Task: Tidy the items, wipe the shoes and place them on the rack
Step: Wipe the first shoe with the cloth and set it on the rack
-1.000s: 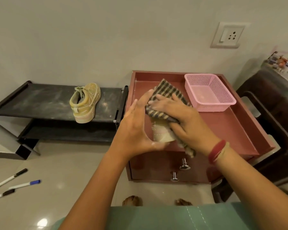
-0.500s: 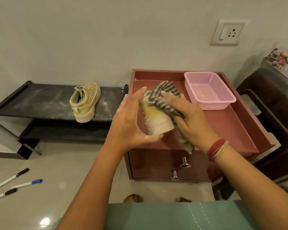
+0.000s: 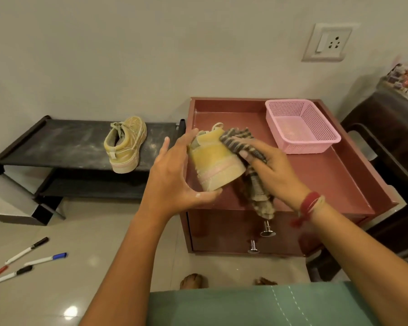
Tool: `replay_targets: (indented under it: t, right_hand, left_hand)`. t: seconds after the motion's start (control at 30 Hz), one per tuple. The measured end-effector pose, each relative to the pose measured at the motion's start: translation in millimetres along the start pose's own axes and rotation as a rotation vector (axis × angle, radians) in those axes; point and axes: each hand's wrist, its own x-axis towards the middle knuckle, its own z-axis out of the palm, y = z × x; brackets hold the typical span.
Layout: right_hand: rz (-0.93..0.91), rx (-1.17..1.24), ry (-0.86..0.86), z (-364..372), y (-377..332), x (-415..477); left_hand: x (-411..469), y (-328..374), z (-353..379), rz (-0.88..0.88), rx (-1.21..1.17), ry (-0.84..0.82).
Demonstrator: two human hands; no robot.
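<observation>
Since half a second earlier, the striped cloth (image 3: 239,141) had been drawn off the yellow shoe (image 3: 213,162), baring its heel, above the red cabinet (image 3: 339,182). The shoe was cupped by the left hand (image 3: 174,177), the cloth clenched in the right hand (image 3: 273,170). Wiping was judged under way; next the shoe belonged beside its mate (image 3: 125,144) on the black rack (image 3: 64,147).

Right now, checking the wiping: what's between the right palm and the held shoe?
Head view: the striped cloth, pressed by the right hand against the shoe.

No legible text, labels or numbers anywhere.
</observation>
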Motion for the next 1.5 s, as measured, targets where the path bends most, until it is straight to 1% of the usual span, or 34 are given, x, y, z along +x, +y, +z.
replay_targets:
  t: [0.03, 0.07, 0.13, 0.17, 0.27, 0.3, 0.4, 0.53, 0.6, 0.67, 0.7, 0.73, 0.77, 0.87, 0.9, 0.93, 1.03, 1.07, 1.1, 1.17, 1.2, 1.23, 1.33, 1.37, 1.4, 1.47, 1.5]
  right_hand:
    - [-0.01, -0.025, -0.003, -1, 1, -1]
    - [-0.046, -0.042, -0.048, 0, 1, -4]
    - [-0.137, -0.09, -0.195, 8, -2, -11]
    - [-0.133, -0.102, -0.21, 8, -2, -9]
    - [-0.035, -0.125, -0.054, 2, 0, 2]
    - [-0.041, -0.156, -0.074, 2, -1, 0]
    - [-0.15, -0.185, -0.227, 12, -5, -12]
    - [-0.075, -0.13, -0.165, 15, -8, -5]
    - [-0.079, -0.177, -0.257, 24, -15, -10]
    - [-0.114, -0.249, -0.428, 37, -21, -17]
    - [-0.136, -0.295, -0.485, 40, -19, -18]
    - [-0.146, -0.338, -0.488, 38, -15, -15]
    - [-0.127, -0.366, -0.44, 32, -8, -10]
    - [0.084, -0.382, -0.201, 9, 14, 2]
    - [0.104, -0.366, -0.161, 6, 17, 2]
    - [0.075, -0.355, -0.165, 9, 15, 0]
    - [-0.131, -0.347, -0.338, 27, 2, -8]
    - [-0.165, -0.354, -0.348, 30, 3, -7]
    - [-0.132, -0.339, -0.304, 30, 6, -3]
    - [0.044, -0.246, -0.107, 26, 10, 5]
    - [0.086, -0.227, -0.042, 25, 8, 8]
    - [0.061, -0.219, -0.052, 26, 2, 8]
    - [-0.158, -0.268, -0.316, 40, -7, 1]
    - [-0.164, -0.283, -0.325, 42, -5, 3]
    - [-0.099, -0.267, -0.266, 40, -1, 6]
    - [0.061, -0.218, -0.088, 35, 0, 11]
    - [0.058, -0.22, -0.066, 35, -5, 11]
  left_hand:
    - [-1, 0, -1, 0.003, -0.007, -0.002]
    - [-2, -1, -3, 0.003, -0.027, -0.006]
    - [-2, -3, -6, -0.016, -0.076, -0.008]
    - [-2, -3, -7, -0.021, -0.087, -0.008]
    - [-4, -4, -8, 0.015, -0.024, -0.013]
    - [-5, -6, -7, 0.026, 0.011, -0.025]
    - [-8, -12, -8, 0.032, 0.075, -0.063]
    - [-10, -13, -5, -0.041, 0.133, -0.083]
    - [-12, -14, 0, -0.09, 0.181, -0.114]
    - [-15, -17, 6, -0.135, 0.18, -0.136]
    - [-16, -17, 8, -0.155, 0.159, -0.131]
    - [-15, -17, 8, -0.168, 0.141, -0.124]
    - [-13, -16, 7, -0.175, 0.134, -0.123]
    - [-10, -14, 2, -0.173, 0.157, -0.136]
    - [-9, -14, 1, -0.168, 0.163, -0.139]
    - [-8, -13, 1, -0.162, 0.161, -0.141]
    - [-7, -13, 2, -0.149, 0.123, -0.119]
    - [-7, -13, 2, -0.147, 0.113, -0.107]
    - [-7, -13, 3, -0.143, 0.106, -0.1]
    - [-8, -11, 3, -0.127, 0.111, -0.104]
    - [-9, -11, 3, -0.119, 0.12, -0.111]
    - [-10, -10, 3, -0.113, 0.125, -0.116]
    - [-11, -12, 1, -0.115, 0.108, -0.107]
    - [-11, -12, -1, -0.117, 0.102, -0.094]
    - [-10, -10, -1, -0.116, 0.098, -0.081]
    - [-9, -5, -1, -0.107, 0.104, -0.065]
    - [-9, -3, -1, -0.105, 0.108, -0.055]
